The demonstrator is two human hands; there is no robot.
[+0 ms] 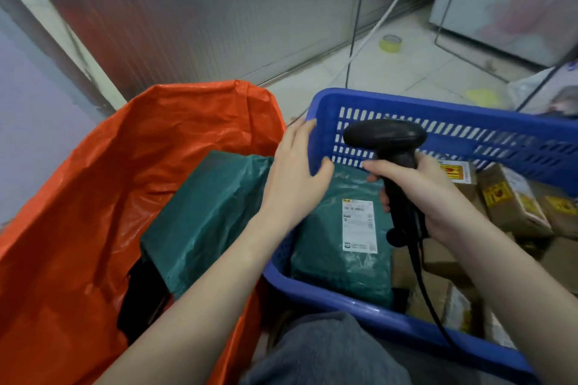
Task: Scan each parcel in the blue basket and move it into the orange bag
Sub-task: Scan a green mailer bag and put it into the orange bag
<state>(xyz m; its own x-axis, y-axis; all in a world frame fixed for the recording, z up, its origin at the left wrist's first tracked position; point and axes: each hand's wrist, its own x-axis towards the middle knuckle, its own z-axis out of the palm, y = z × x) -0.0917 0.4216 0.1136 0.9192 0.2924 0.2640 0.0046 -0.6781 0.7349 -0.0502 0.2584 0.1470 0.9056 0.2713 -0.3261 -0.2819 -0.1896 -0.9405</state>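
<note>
Setting: tiled floor (406, 50), grey ribbed wall panel behind; I sit with the work at my knees.
Lap: grey trouser leg (328, 353) at the bottom edge, nearest to me.
Orange bag (78, 228): on my left, mouth gaping; one green parcel in the bag (200, 222) lies inside, something black beneath it that I cannot identify.
Blue basket (416, 106): on my right, touching the bag's edge.
Green parcel (337, 244): in the basket's left end, white label (359, 225) face up.
Left hand (294, 178): fingers straight, resting over the basket's left rim at the parcel's far corner; thumb against the parcel; grip apart, nothing clasped.
Right hand (438, 197): grip clamped round the handle of the black scanner (394, 159), head above the parcel's far end, cable (428, 290) trailing down across the basket toward me.
Brown boxes (513, 200): piled in the basket's right end, yellow stickers showing; unscanned, I judge.
Beyond: tape roll (391, 42) on the floor, white cabinet (506, 3) at far right.
Stage: scan of the green parcel in hand, by my reading.
Risk, scan: scanner head sits past the label rather than over it; the read may miss, and glossy wrinkled film could glare.
Risk, lift: slack polybag may slip from a flat hand.
Risk, cable: could snag on the basket rim as the parcel crosses.
</note>
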